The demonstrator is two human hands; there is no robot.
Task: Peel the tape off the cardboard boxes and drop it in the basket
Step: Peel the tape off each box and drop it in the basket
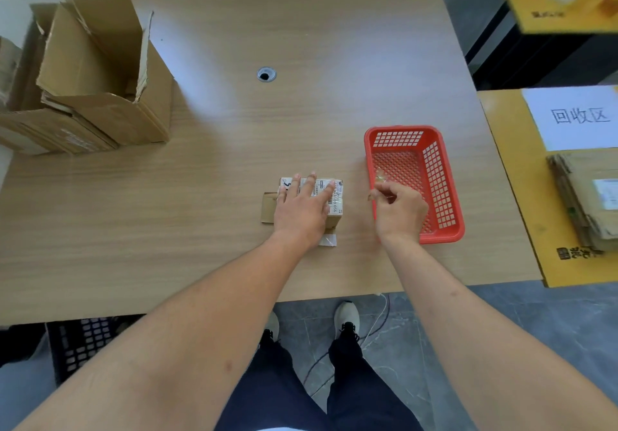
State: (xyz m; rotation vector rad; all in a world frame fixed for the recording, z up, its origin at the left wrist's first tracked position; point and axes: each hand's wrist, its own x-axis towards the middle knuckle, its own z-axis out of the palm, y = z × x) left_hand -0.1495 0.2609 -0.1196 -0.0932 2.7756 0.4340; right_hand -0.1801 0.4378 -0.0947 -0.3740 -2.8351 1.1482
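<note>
While the left hand lies flat with straight fingers on a small labelled cardboard box near the worktop's front edge, the right hand pinches a crumpled strip of clear tape over the near-left rim of the red basket. The step in hand looks like the drop; next, the fingers likely need only open above the mesh floor. More tape trails from the box's near end. Bare worktop lies behind the box; opened boxes sit well apart, far left.
</note>
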